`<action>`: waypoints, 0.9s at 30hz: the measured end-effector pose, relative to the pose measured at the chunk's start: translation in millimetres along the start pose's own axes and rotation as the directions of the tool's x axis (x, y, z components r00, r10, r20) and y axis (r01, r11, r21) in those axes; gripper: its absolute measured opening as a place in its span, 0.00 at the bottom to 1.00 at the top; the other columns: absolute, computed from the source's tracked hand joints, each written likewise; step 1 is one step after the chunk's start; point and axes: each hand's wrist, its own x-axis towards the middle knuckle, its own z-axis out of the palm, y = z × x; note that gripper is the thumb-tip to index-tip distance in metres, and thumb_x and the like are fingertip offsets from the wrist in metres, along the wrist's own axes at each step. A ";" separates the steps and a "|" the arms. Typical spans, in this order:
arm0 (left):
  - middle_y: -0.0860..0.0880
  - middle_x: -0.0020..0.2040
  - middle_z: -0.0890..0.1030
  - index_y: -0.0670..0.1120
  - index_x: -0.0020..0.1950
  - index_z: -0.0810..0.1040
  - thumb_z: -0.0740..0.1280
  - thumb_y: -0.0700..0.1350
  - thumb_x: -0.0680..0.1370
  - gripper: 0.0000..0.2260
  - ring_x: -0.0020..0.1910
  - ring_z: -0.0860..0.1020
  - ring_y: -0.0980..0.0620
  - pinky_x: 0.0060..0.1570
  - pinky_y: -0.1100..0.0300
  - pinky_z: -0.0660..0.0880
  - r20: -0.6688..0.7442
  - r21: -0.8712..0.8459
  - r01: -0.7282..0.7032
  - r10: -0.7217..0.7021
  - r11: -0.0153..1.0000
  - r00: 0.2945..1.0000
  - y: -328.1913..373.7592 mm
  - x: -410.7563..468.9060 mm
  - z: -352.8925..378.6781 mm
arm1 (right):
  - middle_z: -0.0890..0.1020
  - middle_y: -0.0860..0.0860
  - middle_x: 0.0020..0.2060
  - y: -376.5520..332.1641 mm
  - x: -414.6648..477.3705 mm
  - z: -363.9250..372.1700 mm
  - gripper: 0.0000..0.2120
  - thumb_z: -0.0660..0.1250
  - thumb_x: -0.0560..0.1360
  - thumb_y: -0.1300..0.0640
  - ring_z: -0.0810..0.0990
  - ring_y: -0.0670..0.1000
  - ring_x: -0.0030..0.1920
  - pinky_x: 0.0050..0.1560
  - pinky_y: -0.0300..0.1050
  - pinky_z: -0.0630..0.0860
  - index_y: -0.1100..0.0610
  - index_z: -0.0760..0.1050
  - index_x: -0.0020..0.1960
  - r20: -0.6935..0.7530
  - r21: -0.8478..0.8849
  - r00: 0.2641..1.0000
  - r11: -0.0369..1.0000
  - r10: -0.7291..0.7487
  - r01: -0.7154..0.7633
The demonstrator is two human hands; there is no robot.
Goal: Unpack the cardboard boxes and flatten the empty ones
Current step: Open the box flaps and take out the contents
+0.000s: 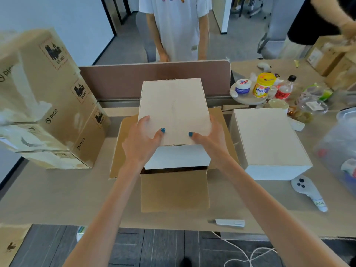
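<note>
Left hand (140,143) and right hand (212,145) fingers clamp a pale box (173,105) over the open carton (174,191); beige table (57,199) under it

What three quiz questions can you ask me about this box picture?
1. True or false: the left hand and right hand both grip the pale rectangular cardboard box.
2. Where is that box? A: sticking out of the open brown cardboard carton. B: on the floor. C: on a chair.
3. Fill in: the second pale cardboard box sits on the carton's ___ side.

Key: 1 true; 2 A; 3 right.
</note>
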 end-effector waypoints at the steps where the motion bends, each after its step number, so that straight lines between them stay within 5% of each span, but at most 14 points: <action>1: 0.53 0.71 0.71 0.55 0.74 0.67 0.67 0.60 0.77 0.27 0.70 0.69 0.50 0.65 0.48 0.68 -0.012 0.015 -0.012 0.012 1.000 1.000 9.8 -1.5 -4.2 | 0.75 0.49 0.57 -4.9 -1.4 -6.6 0.35 0.72 0.55 0.40 0.74 0.53 0.61 0.60 0.58 0.75 0.43 0.66 0.60 -0.002 0.012 1.000 1.000 -0.012 0.012; 11: 0.50 0.72 0.70 0.53 0.74 0.66 0.66 0.60 0.78 0.27 0.68 0.72 0.47 0.63 0.49 0.70 -0.036 0.054 -0.181 0.183 0.982 0.982 123.5 -17.9 2.7 | 0.79 0.52 0.56 -32.9 -3.0 -116.9 0.30 0.77 0.60 0.52 0.78 0.51 0.57 0.57 0.51 0.78 0.52 0.73 0.60 -0.114 0.169 0.985 0.975 -0.127 0.145; 17: 0.50 0.72 0.70 0.53 0.74 0.67 0.66 0.59 0.79 0.25 0.68 0.71 0.48 0.60 0.53 0.69 0.033 0.015 -0.230 0.230 0.973 0.973 183.2 -32.9 55.8 | 0.77 0.54 0.58 -8.2 0.0 -194.3 0.33 0.76 0.56 0.46 0.77 0.53 0.58 0.59 0.55 0.76 0.48 0.73 0.61 -0.201 0.161 0.977 0.981 -0.071 0.104; 27: 0.50 0.65 0.78 0.51 0.71 0.72 0.64 0.66 0.74 0.30 0.62 0.76 0.50 0.61 0.53 0.73 0.190 -0.016 -0.280 0.278 0.960 0.942 229.9 -62.2 155.3 | 0.78 0.55 0.57 57.4 -1.3 -291.2 0.30 0.77 0.63 0.53 0.80 0.52 0.55 0.50 0.44 0.79 0.54 0.73 0.62 -0.221 0.153 0.975 0.988 0.018 0.017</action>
